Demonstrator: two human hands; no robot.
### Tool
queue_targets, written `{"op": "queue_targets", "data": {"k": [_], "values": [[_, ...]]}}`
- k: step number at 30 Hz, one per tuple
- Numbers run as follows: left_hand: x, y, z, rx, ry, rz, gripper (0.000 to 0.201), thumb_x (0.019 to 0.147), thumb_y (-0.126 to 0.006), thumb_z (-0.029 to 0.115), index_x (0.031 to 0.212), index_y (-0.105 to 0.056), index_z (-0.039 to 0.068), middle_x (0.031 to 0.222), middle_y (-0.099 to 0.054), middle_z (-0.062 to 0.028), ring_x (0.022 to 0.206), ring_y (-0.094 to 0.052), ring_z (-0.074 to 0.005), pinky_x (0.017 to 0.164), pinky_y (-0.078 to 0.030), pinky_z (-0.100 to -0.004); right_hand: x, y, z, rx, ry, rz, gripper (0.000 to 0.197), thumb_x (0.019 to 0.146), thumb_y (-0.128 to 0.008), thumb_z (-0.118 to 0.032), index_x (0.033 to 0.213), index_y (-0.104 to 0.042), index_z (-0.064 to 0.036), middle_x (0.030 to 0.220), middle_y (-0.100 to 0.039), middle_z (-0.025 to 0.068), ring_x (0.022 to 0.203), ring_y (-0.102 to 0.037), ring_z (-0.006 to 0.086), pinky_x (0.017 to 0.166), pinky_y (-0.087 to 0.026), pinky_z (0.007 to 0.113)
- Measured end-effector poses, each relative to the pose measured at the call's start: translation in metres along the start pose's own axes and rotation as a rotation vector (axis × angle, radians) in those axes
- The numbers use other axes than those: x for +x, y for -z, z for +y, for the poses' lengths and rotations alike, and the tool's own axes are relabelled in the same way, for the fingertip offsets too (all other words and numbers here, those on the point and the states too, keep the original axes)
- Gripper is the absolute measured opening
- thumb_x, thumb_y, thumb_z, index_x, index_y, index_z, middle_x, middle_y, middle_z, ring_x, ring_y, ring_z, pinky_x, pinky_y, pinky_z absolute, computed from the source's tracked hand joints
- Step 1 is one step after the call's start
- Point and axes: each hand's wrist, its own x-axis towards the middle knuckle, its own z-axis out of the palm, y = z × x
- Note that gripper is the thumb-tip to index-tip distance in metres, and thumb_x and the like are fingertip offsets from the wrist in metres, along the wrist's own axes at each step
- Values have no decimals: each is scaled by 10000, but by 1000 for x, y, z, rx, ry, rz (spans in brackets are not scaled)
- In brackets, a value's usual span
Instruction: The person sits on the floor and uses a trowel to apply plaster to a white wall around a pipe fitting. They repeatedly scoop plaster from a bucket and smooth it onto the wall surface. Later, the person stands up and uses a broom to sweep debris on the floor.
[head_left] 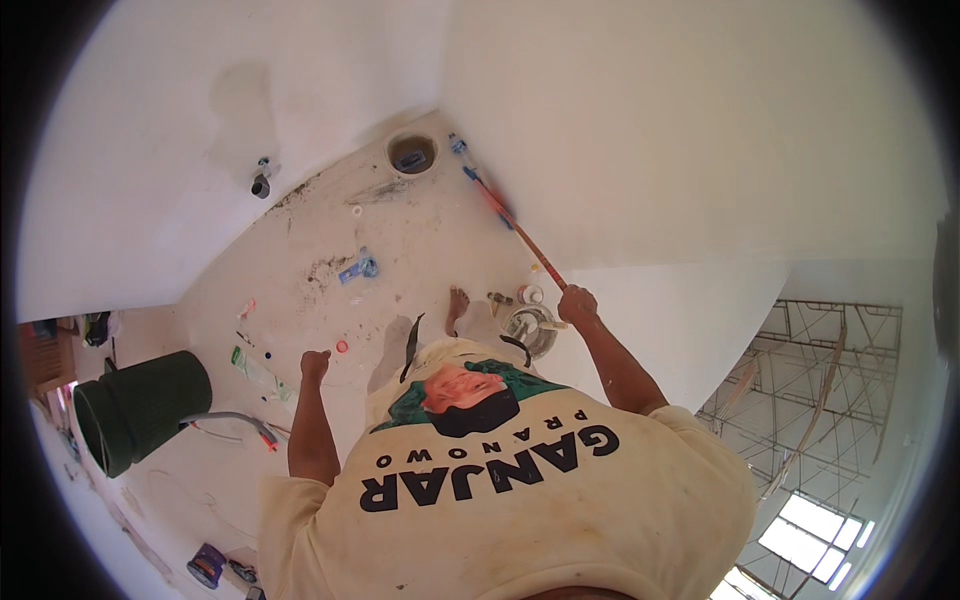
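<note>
My right hand (577, 305) is closed around the wooden-looking pole of a long-handled tool (540, 258). The pole slants forward and left to a narrow red and blue head, low by the foot of the right-hand white wall; whether it is a broom or a roller I cannot tell. Close to that hand, on the floor, stands a round pail (530, 330) with a stick-like handle across it. My left hand (315, 366) hangs at my left side with its fingers curled in, and nothing shows in it. Near it lies a small red ring (342, 347).
Ahead, a round hole (411, 154) opens in the stained floor near the corner, with a plastic bottle (458, 144) beside it. A crumpled blue wrapper (360, 266) lies mid-floor. At left are a dark green barrel (145, 410) and a grey hose (235, 418); scaffolding (800, 390) stands right.
</note>
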Motion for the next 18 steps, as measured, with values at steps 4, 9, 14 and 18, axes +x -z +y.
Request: {"op": "queue_targets", "data": {"k": [4, 9, 14, 18], "values": [[-83, -34, 74, -499, 179, -156, 231, 875, -677, 323, 864, -666, 93, 706, -594, -44, 599, -568, -167, 505, -419, -342, 56, -1, -18, -76, 46, -20, 293, 889, -566, -179, 1096, -640, 15, 1064, -698, 186, 1021, -682, 328, 867, -557, 426], [-140, -77, 87, -428, -145, -163, 309, 872, -676, 300, 939, -698, -1, 790, -667, -85, 656, -611, -171, 592, -483, -338, 103, -16, -98, -186, 401, -91, 343, 859, -586, -182, 1094, -634, 64, 1047, -691, 214, 1000, -685, 328, 844, -560, 416], [-184, -87, 133, -417, -17, -284, 357, 868, -675, 292, 946, -726, -53, 834, -709, -142, 693, -643, -202, 641, -509, -339, 88, -56, -111, -213, 534, -136, 393, 848, -570, -206, 1068, -617, 116, 1045, -670, 264, 999, -667, 359, 866, -537, 423], [-179, -83, 84, -623, 166, -259, 310, 874, -688, 330, 921, -702, 24, 792, -658, -48, 650, -584, -146, 569, -463, -322, 44, -41, -101, -155, 585, -193, 384, 861, -546, -221, 1091, -623, 77, 1107, -653, 263, 1047, -641, 384, 913, -510, 445]]}}
